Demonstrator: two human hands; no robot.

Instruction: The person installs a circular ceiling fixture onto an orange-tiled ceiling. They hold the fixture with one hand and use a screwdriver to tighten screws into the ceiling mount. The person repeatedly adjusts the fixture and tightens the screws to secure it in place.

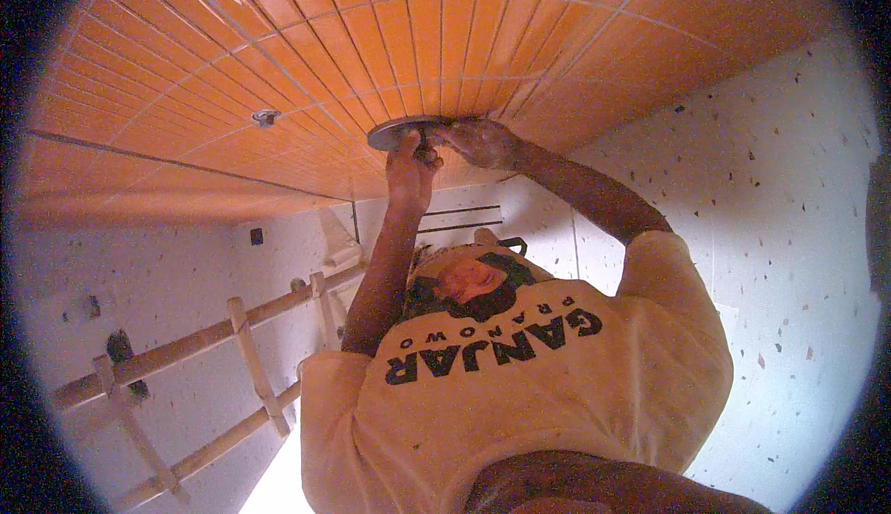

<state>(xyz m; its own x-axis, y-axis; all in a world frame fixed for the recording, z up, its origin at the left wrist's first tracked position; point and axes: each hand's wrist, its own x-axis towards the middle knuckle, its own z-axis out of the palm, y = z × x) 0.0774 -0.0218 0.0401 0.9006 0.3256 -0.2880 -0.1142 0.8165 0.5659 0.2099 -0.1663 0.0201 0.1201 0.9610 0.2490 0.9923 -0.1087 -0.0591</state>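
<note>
A dark grey round disc point(390, 132) lies close against the orange tiled surface point(408, 36), seen nearly edge-on. My left hand point(409, 163) reaches up to it from below, thumb and fingers closed at its middle around a small dark part I cannot make out clearly. From the right my right hand point(483, 143) comes in, its fingers bent over the disc's right side. The fingertips of both hands almost meet there. A small metal fitting point(265, 118) sticks out of the tiles left of the disc.
A wooden ladder-like frame point(243, 338) slants along the left side. White walls with dark specks point(742, 199) stand on the right and left. A small dark square point(257, 235) sits on the left wall. My light printed shirt point(529, 403) fills the lower middle.
</note>
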